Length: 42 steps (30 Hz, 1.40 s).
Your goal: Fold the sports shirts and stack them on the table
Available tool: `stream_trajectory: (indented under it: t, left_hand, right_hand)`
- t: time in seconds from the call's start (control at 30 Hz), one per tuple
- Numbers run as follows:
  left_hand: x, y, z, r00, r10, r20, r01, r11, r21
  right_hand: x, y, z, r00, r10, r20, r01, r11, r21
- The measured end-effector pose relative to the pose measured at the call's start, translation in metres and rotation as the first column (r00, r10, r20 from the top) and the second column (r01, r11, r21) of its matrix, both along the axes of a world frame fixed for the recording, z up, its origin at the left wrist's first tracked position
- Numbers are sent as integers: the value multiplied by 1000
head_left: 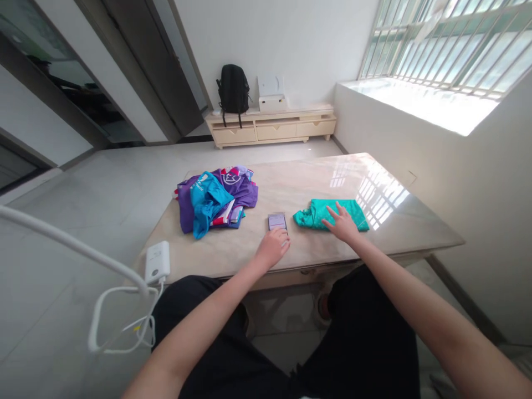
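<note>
My left hand (273,247) is at the near edge of a phone (277,221) that lies on the table; its fingers are bent and a little apart, and nothing shows in them. My right hand (341,223) rests with spread fingers on a folded teal cloth (357,213), whose narrower, bunched end points left toward the phone. Left of the phone lies a loose pile of purple clothes (245,193) with red, white and blue pieces among them. A bright blue garment (210,197) is draped over the front of that pile.
On the marble-look table (286,183), a white power bank (158,261) with a cable sits at the left near corner. Beyond stands a low cabinet (276,131) bearing a black backpack (233,88) and a white box (272,103). A barred window is at right.
</note>
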<state>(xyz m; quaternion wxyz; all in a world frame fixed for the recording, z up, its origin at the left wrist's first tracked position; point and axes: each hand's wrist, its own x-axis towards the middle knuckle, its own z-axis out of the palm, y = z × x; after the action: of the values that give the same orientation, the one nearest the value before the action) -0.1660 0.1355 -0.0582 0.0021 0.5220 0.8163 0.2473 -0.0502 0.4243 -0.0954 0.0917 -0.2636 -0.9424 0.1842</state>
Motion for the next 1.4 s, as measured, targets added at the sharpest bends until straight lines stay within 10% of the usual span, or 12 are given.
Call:
stream_trajectory:
  t: [0.33,0.6,0.87,1.03,1.2,1.27,1.33,1.4]
  left_hand:
    - [-133,-148,9,765,644,-31,-641,765,66]
    - [-173,-167,-13,680,726,108,-732,680,37]
    - [-168,-160,3,686,676,268,-721,682,125]
    - [-126,-143,24,743,539,397,-648,728,224]
    - [-44,-142,51,785,178,594,-331,930,159]
    - [-9,-151,59,605,-110,788,50,994,100]
    - [18,-162,61,294,-250,923,348,927,140]
    - [35,-169,54,197,-230,953,380,914,142]
  right_hand:
    - [-34,-16,-26,987,15,159,-29,996,84]
    - [-19,53,4,984,-168,-55,166,986,-28]
    - [-13,-55,4,911,-242,-333,72,891,-449]
    - [16,-180,-17,942,-133,-307,-187,551,-813]
    - [43,-257,-18,972,14,-233,-233,118,-965]
    - [49,-268,-14,980,29,-199,-192,-154,-969]
    - [54,-275,-11,989,37,-142,-117,-387,-915]
    - [57,-281,-12,995,32,-97,-72,-457,-887]
